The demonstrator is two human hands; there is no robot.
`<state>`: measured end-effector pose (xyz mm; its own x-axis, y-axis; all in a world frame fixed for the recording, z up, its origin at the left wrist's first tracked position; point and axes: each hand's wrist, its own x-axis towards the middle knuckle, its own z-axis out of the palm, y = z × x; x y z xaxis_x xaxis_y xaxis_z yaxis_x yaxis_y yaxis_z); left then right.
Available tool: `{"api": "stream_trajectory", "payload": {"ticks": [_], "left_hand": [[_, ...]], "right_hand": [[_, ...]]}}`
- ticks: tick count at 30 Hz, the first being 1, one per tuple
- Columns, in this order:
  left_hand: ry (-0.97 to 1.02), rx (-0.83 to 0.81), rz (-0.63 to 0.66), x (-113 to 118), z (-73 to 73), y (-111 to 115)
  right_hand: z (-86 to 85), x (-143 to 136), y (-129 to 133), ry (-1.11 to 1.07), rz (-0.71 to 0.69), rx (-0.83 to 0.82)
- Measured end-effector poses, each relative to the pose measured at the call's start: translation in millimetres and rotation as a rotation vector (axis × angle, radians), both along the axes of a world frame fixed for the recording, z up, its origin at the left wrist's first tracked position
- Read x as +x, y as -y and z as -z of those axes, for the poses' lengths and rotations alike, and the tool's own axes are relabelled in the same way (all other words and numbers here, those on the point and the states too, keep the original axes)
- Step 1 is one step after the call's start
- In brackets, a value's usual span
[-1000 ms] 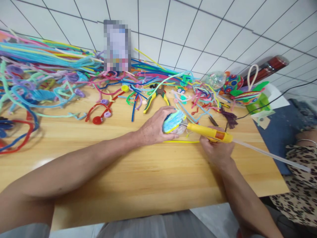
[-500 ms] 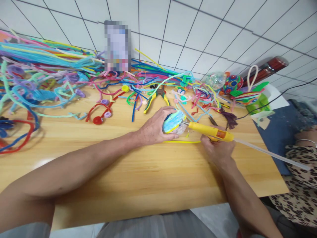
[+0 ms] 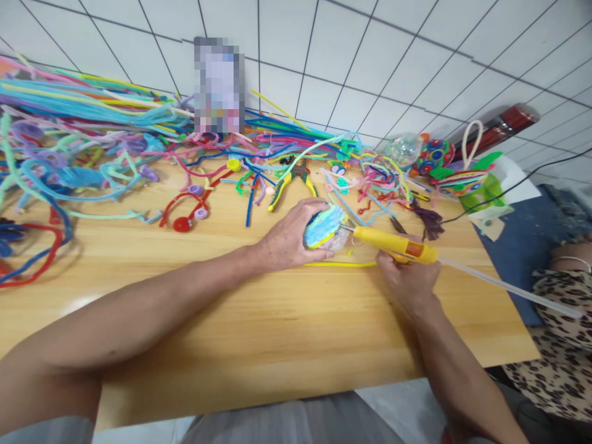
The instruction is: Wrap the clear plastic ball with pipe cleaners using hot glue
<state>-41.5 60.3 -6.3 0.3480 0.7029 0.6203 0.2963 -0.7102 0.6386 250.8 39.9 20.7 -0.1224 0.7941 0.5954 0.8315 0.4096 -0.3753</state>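
Observation:
My left hand (image 3: 291, 237) is closed round a ball (image 3: 326, 226) partly covered in blue, green and yellow pipe cleaners; its right side is clear and bare. In my right hand (image 3: 409, 277) is a yellow glue gun (image 3: 393, 243), its metal nozzle pointing left at the ball's clear side. Whether the tip touches the ball I cannot tell. A long translucent glue stick (image 3: 509, 287) sticks out of the gun's back. Just below the ball, a yellow pipe cleaner (image 3: 342, 264) lies on the wooden table (image 3: 277, 333).
Pliers (image 3: 292, 185) with yellow-green handles lie behind the ball. Heaps of pipe cleaners (image 3: 92, 105) line the tiled wall, with a blurred upright panel (image 3: 218, 86) among them. Decorated balls (image 3: 435, 155) stand back right, near a black cord (image 3: 522, 188). Another person's leopard-print clothing (image 3: 564, 345) shows at right.
The glue gun and my right hand have shifted very slightly to the right. My left hand and the ball stay where they were.

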Motion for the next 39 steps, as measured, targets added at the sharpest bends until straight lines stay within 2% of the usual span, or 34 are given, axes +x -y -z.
{"api": "stream_trajectory", "payload": {"ticks": [9,15,20,27,36,39], "left_hand": [[0.005,-0.017,0.004,-0.2,0.1,0.6],[0.001,-0.036,0.002,-0.2,-1.4,0.8],[-0.016,-0.048,-0.003,-0.5,-2.0,0.8],[-0.012,-0.024,0.004,-0.4,-1.4,0.6],[-0.01,-0.033,0.006,-0.5,-1.1,0.9],[-0.006,-0.036,0.006,-0.5,-0.7,0.8]], "right_hand": [[2.1,3.1,1.2,0.053,-0.047,0.047],[2.2,3.8,3.8,0.064,0.002,-0.039],[-2.3,0.2,3.9,0.032,-0.019,-0.108],[-6.2,-2.4,7.0,0.072,-0.043,-0.027],[3.4,3.9,4.0,0.042,-0.081,-0.005],[4.8,6.2,2.4,0.035,-0.041,0.003]]}}
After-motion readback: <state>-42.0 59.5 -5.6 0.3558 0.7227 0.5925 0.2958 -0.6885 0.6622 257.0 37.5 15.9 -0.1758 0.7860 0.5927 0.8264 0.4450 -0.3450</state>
